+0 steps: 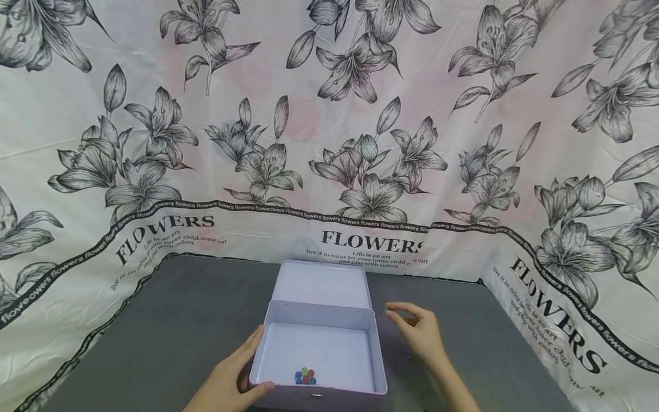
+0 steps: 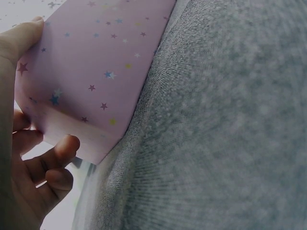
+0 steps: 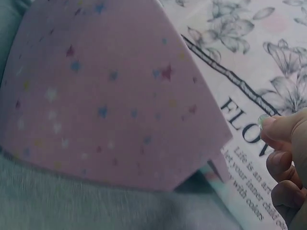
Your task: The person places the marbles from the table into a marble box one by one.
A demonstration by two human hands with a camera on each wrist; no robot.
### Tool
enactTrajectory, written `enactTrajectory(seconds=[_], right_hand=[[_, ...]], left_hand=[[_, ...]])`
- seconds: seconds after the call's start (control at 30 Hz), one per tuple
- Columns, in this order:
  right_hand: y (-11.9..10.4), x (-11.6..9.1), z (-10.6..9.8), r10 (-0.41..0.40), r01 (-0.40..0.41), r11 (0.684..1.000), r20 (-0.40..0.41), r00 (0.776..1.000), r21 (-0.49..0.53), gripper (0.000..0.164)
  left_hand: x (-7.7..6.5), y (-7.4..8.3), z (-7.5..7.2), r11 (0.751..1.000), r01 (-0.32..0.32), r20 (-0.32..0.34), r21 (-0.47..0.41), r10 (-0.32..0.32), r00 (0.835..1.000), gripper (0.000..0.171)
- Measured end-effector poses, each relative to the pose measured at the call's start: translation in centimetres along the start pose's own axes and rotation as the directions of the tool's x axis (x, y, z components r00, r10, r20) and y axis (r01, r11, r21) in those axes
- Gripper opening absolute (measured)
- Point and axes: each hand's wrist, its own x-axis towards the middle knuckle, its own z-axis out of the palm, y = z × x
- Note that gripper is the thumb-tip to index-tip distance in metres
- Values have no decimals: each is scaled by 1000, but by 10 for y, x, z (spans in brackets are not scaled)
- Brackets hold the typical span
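Note:
A pink hinged box (image 1: 315, 397) with a star print stands on the table, its lid (image 1: 321, 284) laid back and its pale inside facing up. Near the front wall inside, several small glass marbles (image 1: 305, 376) in blue, red and yellow-green lie clustered. My left hand (image 1: 231, 366) grips the box's front left corner, thumb at the front rim and fingers along the left side. Beside the box's right wall my right hand (image 1: 419, 329) is raised, pinching a small clear greenish marble (image 3: 262, 120) between thumb and forefinger. The star-printed side wall (image 2: 96, 62) fills much of the left wrist view.
A blue marble (image 1: 408, 355) lies on the table right of the box, close to the right forearm. The dark grey cloth-covered table (image 1: 170, 320) spreads to both sides. Behind it hangs a white curtain (image 1: 304, 183) printed with flowers and lettering.

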Motion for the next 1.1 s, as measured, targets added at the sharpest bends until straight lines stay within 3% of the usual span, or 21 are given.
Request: enactTrajectory(seconds=[0.3, 0.57, 0.77, 1.1], right_hand=[[-19, 10, 28, -63, 60, 995, 41, 997, 75, 17], [-40, 13, 58, -30, 20, 995, 103, 994, 99, 14], [-50, 16, 79, -19, 11, 998, 140, 990, 55, 13], [-62, 17, 98, -21, 19, 1000, 204, 979, 12, 13]], left_hand=[[0, -1, 0, 1000, 1, 3, 8, -1, 1000, 105], [1, -4, 0, 999, -20, -1, 29, 20, 1000, 103], [2, -7, 1, 996, -57, -19, 66, 58, 998, 100], [0, -6, 2, 995, -58, -46, 85, 62, 997, 100]])
